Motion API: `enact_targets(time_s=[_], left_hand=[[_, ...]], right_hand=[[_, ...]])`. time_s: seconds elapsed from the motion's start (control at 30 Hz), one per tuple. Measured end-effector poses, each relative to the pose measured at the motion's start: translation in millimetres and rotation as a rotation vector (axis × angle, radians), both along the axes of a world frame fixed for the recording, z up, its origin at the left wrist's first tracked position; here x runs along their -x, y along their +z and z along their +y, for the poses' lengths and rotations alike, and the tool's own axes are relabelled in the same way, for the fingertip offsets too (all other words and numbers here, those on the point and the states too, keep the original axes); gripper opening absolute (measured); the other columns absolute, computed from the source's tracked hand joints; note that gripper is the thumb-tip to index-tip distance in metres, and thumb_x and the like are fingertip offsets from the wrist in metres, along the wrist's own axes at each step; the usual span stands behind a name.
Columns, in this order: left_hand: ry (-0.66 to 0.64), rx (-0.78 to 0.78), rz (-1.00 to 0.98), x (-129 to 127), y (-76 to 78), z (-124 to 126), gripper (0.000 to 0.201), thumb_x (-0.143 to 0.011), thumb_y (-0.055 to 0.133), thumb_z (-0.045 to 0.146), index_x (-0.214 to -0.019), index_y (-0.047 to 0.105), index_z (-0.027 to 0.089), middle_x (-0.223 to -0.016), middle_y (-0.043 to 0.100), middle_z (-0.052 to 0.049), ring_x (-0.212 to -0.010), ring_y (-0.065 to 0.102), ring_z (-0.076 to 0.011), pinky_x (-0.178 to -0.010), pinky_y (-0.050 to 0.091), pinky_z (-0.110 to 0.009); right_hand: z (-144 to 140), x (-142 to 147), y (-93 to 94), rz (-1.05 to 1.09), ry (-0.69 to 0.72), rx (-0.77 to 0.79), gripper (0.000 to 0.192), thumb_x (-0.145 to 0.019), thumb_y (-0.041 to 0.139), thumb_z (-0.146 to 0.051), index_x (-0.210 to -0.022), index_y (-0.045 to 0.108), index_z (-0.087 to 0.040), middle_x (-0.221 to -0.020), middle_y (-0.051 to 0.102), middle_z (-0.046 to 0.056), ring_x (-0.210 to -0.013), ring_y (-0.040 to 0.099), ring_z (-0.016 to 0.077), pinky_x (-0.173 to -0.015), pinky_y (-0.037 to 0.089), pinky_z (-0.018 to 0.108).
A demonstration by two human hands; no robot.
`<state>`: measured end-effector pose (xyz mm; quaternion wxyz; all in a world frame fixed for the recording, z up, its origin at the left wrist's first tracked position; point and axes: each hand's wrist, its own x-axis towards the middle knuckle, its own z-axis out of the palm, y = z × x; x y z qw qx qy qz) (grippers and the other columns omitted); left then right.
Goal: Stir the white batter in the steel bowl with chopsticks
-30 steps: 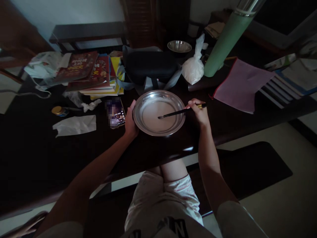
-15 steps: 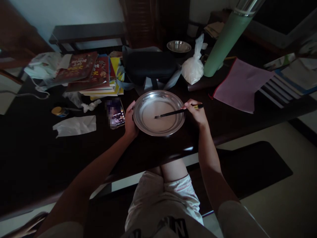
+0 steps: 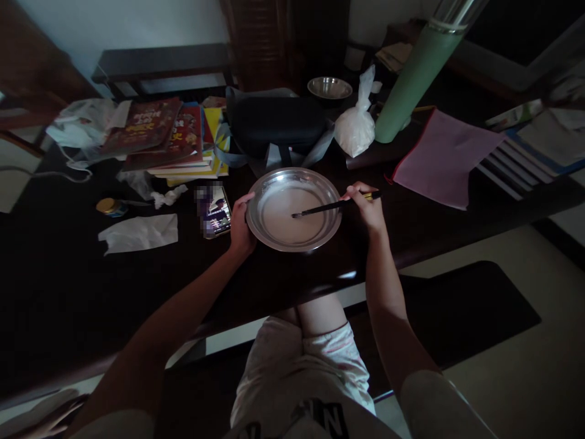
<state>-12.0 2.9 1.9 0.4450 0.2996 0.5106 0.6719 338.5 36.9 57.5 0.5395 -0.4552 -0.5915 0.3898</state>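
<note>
The left hand (image 3: 241, 225) rests against the left rim of a round metal basin (image 3: 294, 177), fingers curled along the rim's outer edge and thumb laid over its top; the grip is a loose steadying hold on the rim. The right hand (image 3: 369, 207) sits at the basin's right rim, fingers closed around the gold-capped end of a pair of dark chopsticks (image 3: 320, 209). The chopsticks slant leftward and down, tips in the pale, milky liquid (image 3: 283, 213) that covers the basin's floor.

The basin stands on a dark table (image 3: 68, 286), near its front edge, directly before the person. Just beside the left hand lies a phone (image 3: 214, 210), screen up. Further left lie a crumpled white tissue (image 3: 139, 233) and a small yellow-lidded jar (image 3: 109, 206). Behind the basin sits a black case (image 3: 274, 125), with a stack of books (image 3: 169, 137) to its left. A knotted white plastic bag (image 3: 356, 125), a small metal bowl (image 3: 329, 87) and a green flask (image 3: 414, 79) stand behind to the right. A pink folder (image 3: 443, 155) lies well apart on the right.
</note>
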Motion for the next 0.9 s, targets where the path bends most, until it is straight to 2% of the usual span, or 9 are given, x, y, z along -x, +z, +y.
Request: enact_targets(time_s=[0.17, 0.33, 0.47, 0.67, 0.8, 0.9], left_hand=[[0.002, -0.013, 0.012, 0.1, -2.0, 0.3, 0.030, -0.108, 0.087, 0.058, -0.114, 0.092, 0.029, -0.142, 0.095, -0.009, -0.150, 0.083, -0.0341, -0.135, 0.066, -0.046], [0.001, -0.029, 0.040, 0.9, -4.7, 1.2, 0.035, -0.109, 0.087, 0.063, -0.115, 0.093, 0.029, -0.143, 0.095, -0.010, -0.148, 0.084, -0.0353, -0.133, 0.066, -0.048], [0.003, -0.054, 0.043, 0.4, -5.3, 1.4, 0.033, -0.110, 0.086, 0.062, -0.114, 0.093, 0.030, -0.146, 0.094, -0.010, -0.152, 0.082, -0.0358, -0.137, 0.064, -0.049], [-0.006, -0.042, 0.015, 0.3, -4.5, 0.8, 0.031, -0.110, 0.087, 0.061, -0.113, 0.094, 0.031, -0.142, 0.095, -0.009, -0.150, 0.083, -0.0355, -0.136, 0.066, -0.049], [-0.006, -0.037, 0.031, 0.8, -4.0, 0.2, 0.036, -0.110, 0.088, 0.064, -0.115, 0.094, 0.030, -0.145, 0.095, -0.010, -0.151, 0.083, -0.0354, -0.136, 0.065, -0.048], [-0.009, -0.043, 0.031, 0.2, -4.5, 0.0, 0.038, -0.108, 0.088, 0.067, -0.116, 0.093, 0.030, -0.146, 0.094, -0.010, -0.149, 0.083, -0.0351, -0.135, 0.065, -0.047]], right_hand=[[0.1, 2.1, 0.7, -0.017, 0.068, -0.004, 0.081, -0.080, 0.094, -0.110, -0.071, 0.077, -0.032, -0.073, 0.079, 0.000, -0.078, 0.083, 0.0245, -0.089, 0.072, 0.046], [-1.2, 1.7, 3.2, -0.015, -0.007, 0.005, 0.084, -0.081, 0.090, -0.114, -0.069, 0.072, -0.033, -0.071, 0.078, -0.001, -0.080, 0.083, 0.0259, -0.087, 0.071, 0.047], [-1.7, 2.6, 2.7, -0.015, 0.065, 0.019, 0.081, -0.078, 0.094, -0.112, -0.069, 0.075, -0.033, -0.070, 0.076, -0.001, -0.075, 0.080, 0.0245, -0.087, 0.071, 0.046], [-1.7, 0.6, 1.5, 0.002, -0.021, 0.001, 0.082, -0.081, 0.092, -0.111, -0.068, 0.074, -0.033, -0.071, 0.079, 0.000, -0.077, 0.083, 0.0255, -0.084, 0.071, 0.045], [-2.2, 2.5, 2.4, -0.017, 0.043, 0.009, 0.081, -0.079, 0.094, -0.111, -0.068, 0.076, -0.032, -0.072, 0.080, 0.000, -0.076, 0.083, 0.0248, -0.086, 0.071, 0.046], [-2.3, 2.7, 3.5, -0.016, 0.026, 0.000, 0.082, -0.079, 0.093, -0.113, -0.069, 0.077, -0.033, -0.073, 0.081, 0.000, -0.077, 0.084, 0.0252, -0.087, 0.072, 0.046]])
